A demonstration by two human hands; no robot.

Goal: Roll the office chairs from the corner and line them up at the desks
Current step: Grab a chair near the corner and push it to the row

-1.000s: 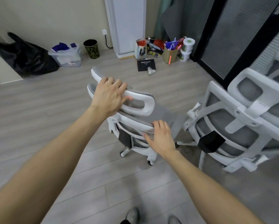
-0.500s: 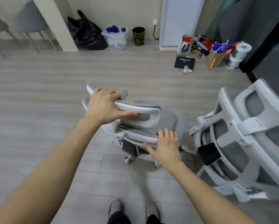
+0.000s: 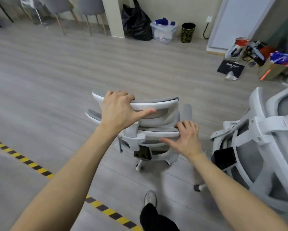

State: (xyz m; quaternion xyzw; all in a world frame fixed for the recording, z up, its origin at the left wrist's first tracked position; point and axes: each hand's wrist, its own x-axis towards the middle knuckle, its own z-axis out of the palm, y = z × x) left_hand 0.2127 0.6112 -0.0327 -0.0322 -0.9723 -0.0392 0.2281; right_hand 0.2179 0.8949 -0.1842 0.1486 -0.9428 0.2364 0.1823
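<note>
Left hand: fingers curled over the top edge of the headrest of the white-framed grey mesh office chair, thumb stretched along its near face.
Right hand: fingers hooked over the white top rail of the backrest, thumb spread wide to the left.
Office chair: centre of the grey plank floor, back turned to the person.
Second white mesh office chair: just right, tilted.
Yellow-black striped floor tape: near left.
Black bin bag: far wall.

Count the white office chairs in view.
2. One chair is at centre, with the left hand and right hand on it; another chair is at right. More may be outside the frame.
</note>
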